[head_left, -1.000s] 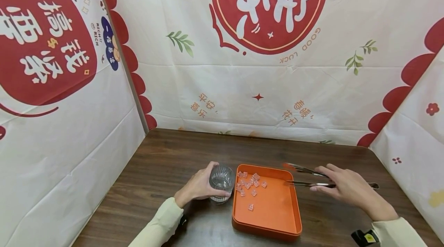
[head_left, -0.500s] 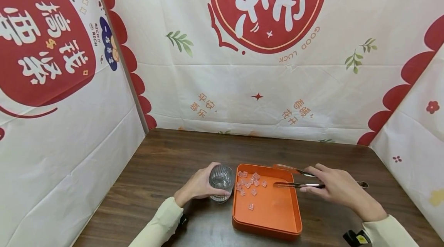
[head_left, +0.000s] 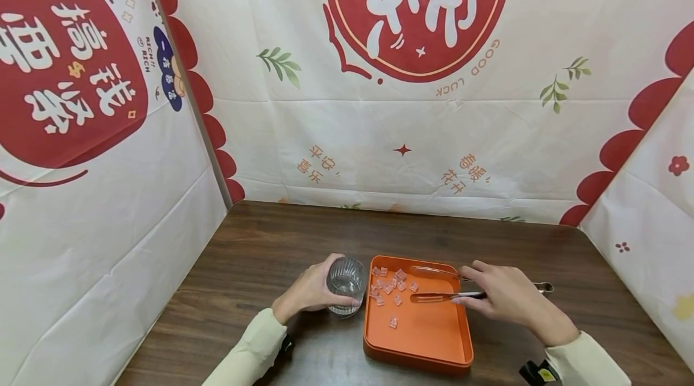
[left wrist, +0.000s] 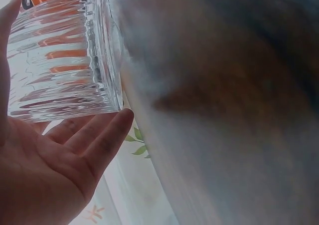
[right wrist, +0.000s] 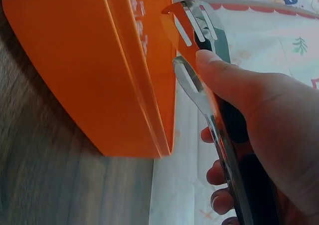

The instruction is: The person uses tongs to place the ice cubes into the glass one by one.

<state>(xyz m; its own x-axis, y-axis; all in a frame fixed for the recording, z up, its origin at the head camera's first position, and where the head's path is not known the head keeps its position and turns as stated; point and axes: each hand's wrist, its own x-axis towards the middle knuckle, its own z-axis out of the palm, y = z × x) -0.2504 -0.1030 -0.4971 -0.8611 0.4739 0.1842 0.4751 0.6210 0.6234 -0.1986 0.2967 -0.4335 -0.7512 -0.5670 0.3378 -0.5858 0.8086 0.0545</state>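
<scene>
The left hand [head_left: 311, 288] is curled part-way around the clear ribbed glass [head_left: 347, 283], thumb on the near side, fingers on the far side. The glass stands on the wooden table [head_left: 271, 235], just beside the orange tray [head_left: 423, 344]. The right hand [head_left: 506, 297] grips the metal tongs [head_left: 436, 297], fingers and thumb bent about both arms (tips spread apart). The tips are over the tray, right of the clear cubes [head_left: 393, 322] lying inside.
</scene>
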